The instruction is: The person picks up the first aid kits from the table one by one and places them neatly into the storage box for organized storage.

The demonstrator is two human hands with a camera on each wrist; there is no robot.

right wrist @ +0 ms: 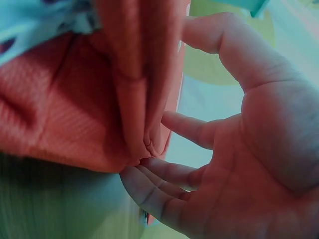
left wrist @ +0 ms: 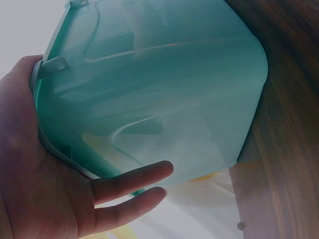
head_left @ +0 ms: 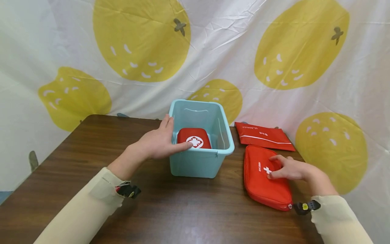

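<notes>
A light-blue plastic bin (head_left: 195,162) stands on the table with a small red first-aid case (head_left: 203,133) inside. My left hand (head_left: 158,140) rests at the bin's near left corner, thumb across the front rim; the left wrist view shows straight fingers (left wrist: 132,181) along the outer wall. To the right, a red first-aid pouch (head_left: 259,186) with a white cross lies flat. My right hand (head_left: 290,169) grips this pouch, thumb and index finger bent onto its face. In the right wrist view, the other fingers (right wrist: 164,174) meet the pouch's folded edge.
Behind the pouch lies a flat red packet (head_left: 262,135) with a white stripe. The brown wooden table (head_left: 137,210) ends at a white curtain (head_left: 219,30) printed with yellow lemons, close behind the bin.
</notes>
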